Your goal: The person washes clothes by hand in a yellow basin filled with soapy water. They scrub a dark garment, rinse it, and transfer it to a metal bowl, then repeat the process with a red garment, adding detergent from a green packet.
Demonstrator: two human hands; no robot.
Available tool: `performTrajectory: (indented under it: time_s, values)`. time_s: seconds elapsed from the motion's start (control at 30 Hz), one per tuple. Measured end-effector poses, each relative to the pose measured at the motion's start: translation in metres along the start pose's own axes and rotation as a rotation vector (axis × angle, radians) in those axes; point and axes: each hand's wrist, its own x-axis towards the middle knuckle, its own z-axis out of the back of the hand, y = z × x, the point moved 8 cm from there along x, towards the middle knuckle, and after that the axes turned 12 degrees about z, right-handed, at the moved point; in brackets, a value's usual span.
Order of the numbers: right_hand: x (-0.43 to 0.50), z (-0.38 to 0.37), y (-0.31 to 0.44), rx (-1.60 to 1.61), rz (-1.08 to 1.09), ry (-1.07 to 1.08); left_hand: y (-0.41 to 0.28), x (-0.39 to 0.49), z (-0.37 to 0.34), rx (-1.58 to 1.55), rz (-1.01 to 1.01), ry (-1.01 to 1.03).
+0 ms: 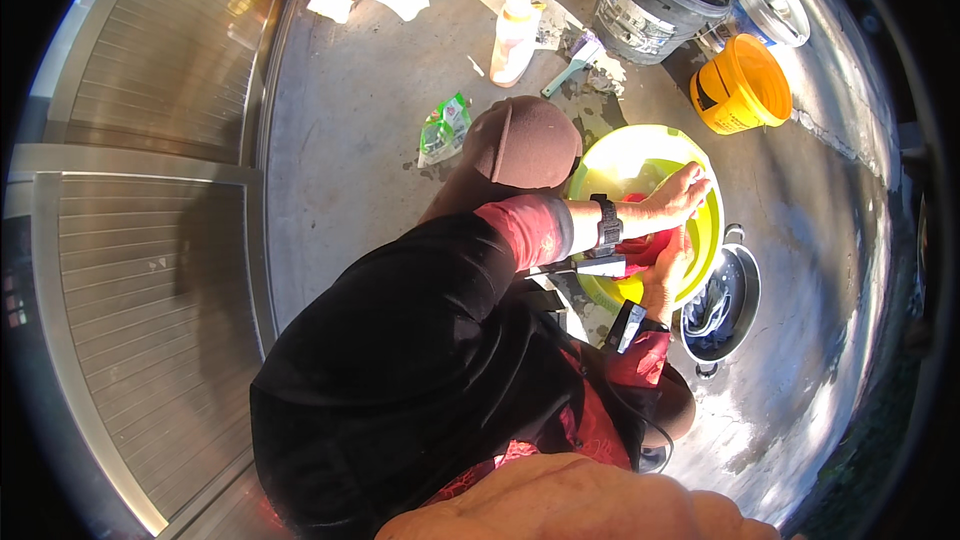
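Observation:
My left hand [679, 193], with a black watch [606, 225] at its wrist, is over the lime-green plastic basin [592, 157]. Its fingers are curled, and what lies within them is hidden. Just below it in the picture, my right hand [673, 261] grips a bunched red cloth [651, 246] inside the basin. The two hands are close together, the left partly above the right. Part of the cloth is hidden behind the left forearm. A small dark-and-white device [626, 324] is at the right wrist.
Beside the basin stands a two-handled dark pot [742, 296] with grey cloth [709, 311] inside. Beyond are a yellow bucket [731, 90], a black bucket [645, 15], a white-lidded bucket [772, 0], a bottle [514, 45], a green-handled brush [570, 71] and a plastic packet [445, 131]. Metal door panels [157, 277] line the left.

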Motion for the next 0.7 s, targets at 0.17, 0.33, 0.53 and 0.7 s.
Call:
performTrajectory:
  time_s: [0.17, 0.33, 0.53, 0.7]
  values:
    - [-0.001, 0.006, -0.004, 0.077, 0.005, 0.051, -0.02, -0.027, -0.012, 0.438, -0.404, -0.135]
    - [-0.002, 0.011, -0.004, -0.051, -0.035, -0.052, -0.005, -0.015, -0.007, 0.46, -0.209, -0.067]
    - [-0.014, -0.017, 0.015, -0.215, 0.007, 0.057, 0.031, 0.009, 0.006, 0.343, 0.3, 0.11]
    - [-0.021, -0.025, 0.025, -0.283, 0.007, 0.091, 0.056, 0.014, 0.005, -0.122, 0.566, 0.241]
